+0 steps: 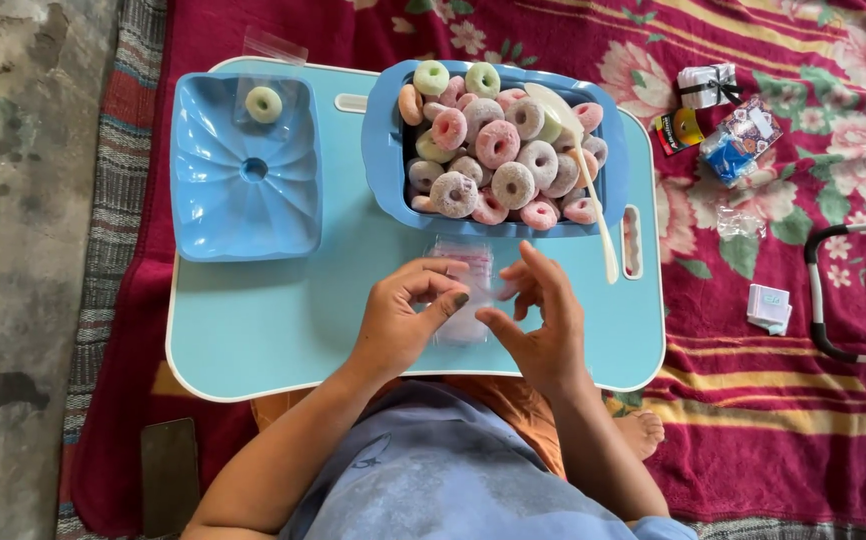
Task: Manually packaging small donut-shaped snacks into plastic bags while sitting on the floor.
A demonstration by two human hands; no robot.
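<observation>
Worktop: pale blue lap tray, lay over a red floral blanket.
Tub: blue, heaped with sugared ring sweets, white spoon leaning in it.
Dish: blue, held one bagged ring.
Left hand: pinched the clear pouch.
Right hand: gripped the pouch's other edge, below the tub.

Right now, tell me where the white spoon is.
In the head view the white spoon leans on the right side of the blue tub of sugared rings, handle pointing toward the right hand.

Blue lap table bearing two tubs
</observation>
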